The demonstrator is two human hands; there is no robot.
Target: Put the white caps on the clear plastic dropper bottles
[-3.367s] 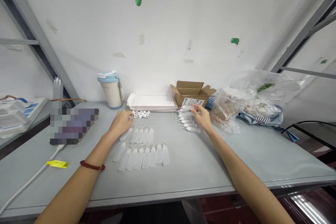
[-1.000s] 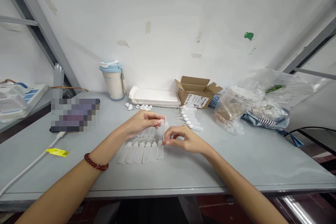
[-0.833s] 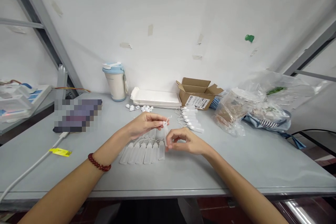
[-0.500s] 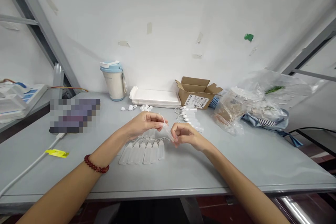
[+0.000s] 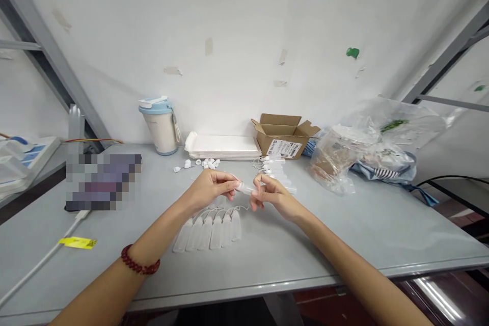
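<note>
Left hand [image 5: 206,191] pinched neck end of translucent squeeze bottle [image 5: 246,189], right hand [image 5: 278,197] pinched its other end.
White caps [image 5: 208,164] sat behind left hand, uncapped bottles [image 5: 205,234] nearer wearer; held bottle bridged both grips, long axis crosswise.

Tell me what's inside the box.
Inside the box, only brown inner wall shows. Its front wall hides the bottom, so anything lying there can't be seen.

A dark red braided or beaded bracelet [image 5: 139,263] circles the wrist at lower left. Both forearms are sleeveless.
</note>
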